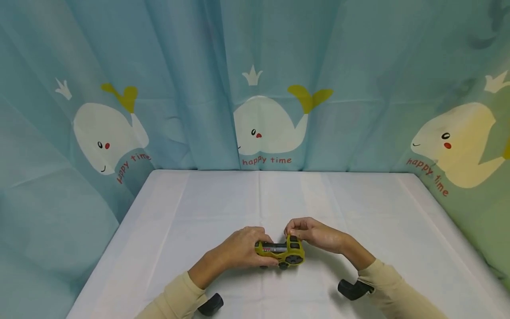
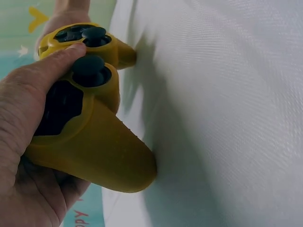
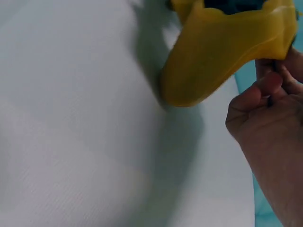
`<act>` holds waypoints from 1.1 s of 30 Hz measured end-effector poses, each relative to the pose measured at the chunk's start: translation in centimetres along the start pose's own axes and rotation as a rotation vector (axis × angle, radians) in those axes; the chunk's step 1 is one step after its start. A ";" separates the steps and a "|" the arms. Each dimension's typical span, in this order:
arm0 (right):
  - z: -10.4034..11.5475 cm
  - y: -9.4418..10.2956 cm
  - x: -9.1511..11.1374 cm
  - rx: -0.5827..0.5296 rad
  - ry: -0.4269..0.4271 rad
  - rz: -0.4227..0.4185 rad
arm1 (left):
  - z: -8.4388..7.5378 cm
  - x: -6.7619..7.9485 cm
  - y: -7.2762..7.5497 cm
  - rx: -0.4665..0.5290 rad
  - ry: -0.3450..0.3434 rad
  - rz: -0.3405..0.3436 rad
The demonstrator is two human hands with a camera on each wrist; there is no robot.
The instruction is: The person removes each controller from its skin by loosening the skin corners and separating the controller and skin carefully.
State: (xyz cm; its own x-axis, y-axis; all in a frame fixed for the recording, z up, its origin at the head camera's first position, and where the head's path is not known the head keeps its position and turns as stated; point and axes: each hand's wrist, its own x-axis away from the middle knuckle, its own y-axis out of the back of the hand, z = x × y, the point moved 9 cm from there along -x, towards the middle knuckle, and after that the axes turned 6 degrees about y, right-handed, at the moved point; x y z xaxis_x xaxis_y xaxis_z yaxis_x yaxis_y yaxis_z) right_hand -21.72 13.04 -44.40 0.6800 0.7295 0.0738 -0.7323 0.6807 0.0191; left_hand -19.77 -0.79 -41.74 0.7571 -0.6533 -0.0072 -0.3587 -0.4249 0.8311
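A yellow game controller (image 1: 281, 256) is held over the near middle of a white table (image 1: 207, 201); the left hand (image 1: 244, 248) grips its left end, thumb (image 2: 54, 66) across the face, fingers behind; the right hand (image 1: 317, 234) appears to pinch the far upper edge at the right end. The weak point, I judge, is that small right pinch; a hard tug there could slip off the smooth yellow skin or twist the body out of the left palm, dropping it on the table; the left thumb lies beside a stick (image 2: 88, 65), so tightening could push it over. The long axis runs left to right, roughly level; the face with the sticks looks to the near side; the shoulder buttons (image 1: 294, 242) are uppermost; the handles (image 2: 118, 156) point down, close to the cloth; whether they touch it I cannot tell.
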 end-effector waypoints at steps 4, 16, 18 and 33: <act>0.4 0.2 0.1 0.018 0.031 -0.025 | 0.1 0.0 0.1 0.012 -0.001 0.004; 0.5 -0.8 0.8 0.124 -0.007 -0.055 | 0.1 0.2 0.0 0.020 0.013 -0.015; 0.2 -1.0 0.4 0.107 -0.024 -0.051 | 0.1 0.1 0.1 0.021 0.017 -0.015; 0.4 -1.0 -1.2 0.419 -0.005 0.007 | 0.4 -0.1 -0.1 0.054 0.000 -0.018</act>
State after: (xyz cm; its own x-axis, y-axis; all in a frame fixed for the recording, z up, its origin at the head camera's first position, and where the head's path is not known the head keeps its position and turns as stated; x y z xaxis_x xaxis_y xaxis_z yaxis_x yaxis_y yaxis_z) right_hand -21.83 11.40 -44.10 0.6752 0.7333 0.0800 -0.6893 0.5886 0.4224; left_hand -20.09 -0.95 -42.04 0.7638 -0.6451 -0.0222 -0.3735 -0.4699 0.7998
